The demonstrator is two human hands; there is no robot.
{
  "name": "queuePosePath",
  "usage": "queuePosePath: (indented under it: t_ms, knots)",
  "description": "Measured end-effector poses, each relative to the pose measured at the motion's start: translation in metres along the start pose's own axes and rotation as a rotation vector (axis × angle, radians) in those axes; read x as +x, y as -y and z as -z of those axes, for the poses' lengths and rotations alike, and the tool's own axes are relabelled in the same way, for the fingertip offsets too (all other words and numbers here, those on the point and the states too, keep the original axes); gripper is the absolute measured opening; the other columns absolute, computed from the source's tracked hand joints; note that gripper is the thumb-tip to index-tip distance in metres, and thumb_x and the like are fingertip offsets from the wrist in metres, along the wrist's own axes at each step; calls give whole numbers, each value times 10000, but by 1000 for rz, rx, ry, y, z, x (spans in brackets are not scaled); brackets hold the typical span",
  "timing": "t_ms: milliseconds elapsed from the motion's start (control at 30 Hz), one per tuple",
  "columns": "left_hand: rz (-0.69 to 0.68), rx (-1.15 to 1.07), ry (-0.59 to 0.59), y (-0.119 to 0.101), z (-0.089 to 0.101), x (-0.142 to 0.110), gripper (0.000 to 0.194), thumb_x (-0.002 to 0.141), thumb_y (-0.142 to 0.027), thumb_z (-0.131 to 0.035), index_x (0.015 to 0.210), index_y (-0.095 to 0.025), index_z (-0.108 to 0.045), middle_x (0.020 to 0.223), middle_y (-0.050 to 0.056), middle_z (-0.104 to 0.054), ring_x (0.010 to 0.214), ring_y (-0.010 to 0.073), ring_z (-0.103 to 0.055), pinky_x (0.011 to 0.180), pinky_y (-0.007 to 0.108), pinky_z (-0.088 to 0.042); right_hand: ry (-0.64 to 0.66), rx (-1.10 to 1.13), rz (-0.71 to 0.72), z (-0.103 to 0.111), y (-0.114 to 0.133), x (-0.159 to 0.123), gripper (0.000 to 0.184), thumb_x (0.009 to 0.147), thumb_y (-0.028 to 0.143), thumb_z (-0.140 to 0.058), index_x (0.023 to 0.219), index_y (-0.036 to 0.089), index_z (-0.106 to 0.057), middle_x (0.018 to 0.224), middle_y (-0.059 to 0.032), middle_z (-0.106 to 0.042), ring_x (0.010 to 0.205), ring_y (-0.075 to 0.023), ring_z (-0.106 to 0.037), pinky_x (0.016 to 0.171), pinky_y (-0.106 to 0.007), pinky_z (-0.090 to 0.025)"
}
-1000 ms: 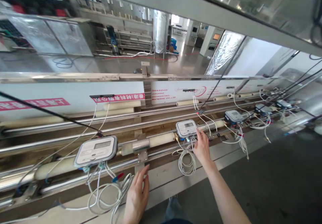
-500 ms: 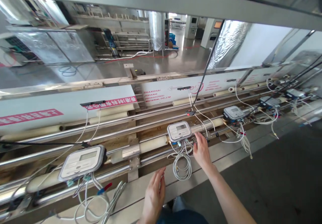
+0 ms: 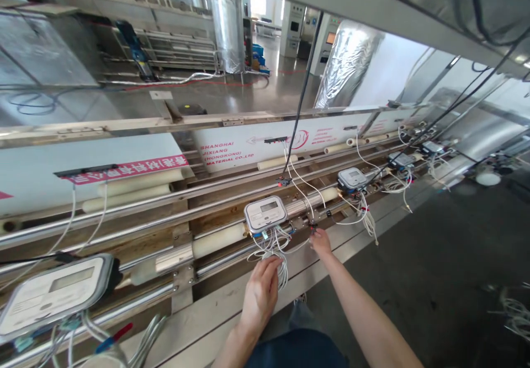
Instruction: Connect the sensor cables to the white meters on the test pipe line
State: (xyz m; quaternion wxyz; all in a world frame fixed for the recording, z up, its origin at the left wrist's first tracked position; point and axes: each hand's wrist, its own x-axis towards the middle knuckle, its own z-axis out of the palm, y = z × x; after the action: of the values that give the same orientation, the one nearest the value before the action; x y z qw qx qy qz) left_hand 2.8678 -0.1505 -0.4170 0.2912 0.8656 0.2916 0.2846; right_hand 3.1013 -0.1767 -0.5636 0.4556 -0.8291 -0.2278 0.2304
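A white meter (image 3: 265, 214) with a grey display sits on the pipe line in front of me, and thin grey cables hang from it in a coil (image 3: 283, 275). My left hand (image 3: 261, 291) is at this coil with its fingers pinched together on the cables; the fingertips partly cover them. To the right, my right hand (image 3: 321, 242) is closed on a small dark clip (image 3: 313, 228) with a bit of red, by the front rail. One cable runs from the meter towards that hand. Two white wires come down close to the clip.
A larger-looking meter (image 3: 62, 291) is at the near left, its cables tied with a red-and-blue piece. Several more meters, such as this one (image 3: 353, 179), line the rails to the right. A black cable (image 3: 304, 89) hangs from above. A metal ledge (image 3: 219, 310) runs along the front.
My view has shifted to the right. My left hand has moved up to the coil and closed its fingers. My right hand has come away from the meter's side to the dark clip.
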Motion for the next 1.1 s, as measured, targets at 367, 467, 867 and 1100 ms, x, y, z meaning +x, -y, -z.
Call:
queuePosePath:
  t_ms: [367,467,867,1100]
  knots:
    - [178,279,195,-15,-152,98,520,875,-142,-373,1387,-174,-285,1228,117,-513,1119,224,-496,951,405,-428,520,323,66,44,-26,31,249,773,367,-497,810,151,-615,669,-32,-624,491,-122,-546,481,-234,-454]
    - [279,308,293,-12,-178,111,436,888,-166,-374,1323,-142,-375,1123,138,-576,1027,232,-563,870,379,-471,624,347,150,65,-23,39,236,813,346,-469,782,164,-616,649,-13,-603,507,-112,-533,502,-217,-435]
    - [396,480,202,-23,-196,133,356,908,-162,-358,1230,-223,-499,1065,72,-624,862,218,-635,692,305,-514,783,173,400,116,-33,75,173,798,299,-546,839,187,-671,802,-33,-657,660,-140,-586,668,-254,-464]
    - [172,488,74,-25,-211,128,434,883,-206,-468,1306,-142,-397,1289,127,-452,1163,255,-439,979,395,-408,269,-99,203,104,-58,123,384,786,188,-483,1153,76,-480,1084,-179,-584,961,-229,-592,809,-374,-488]
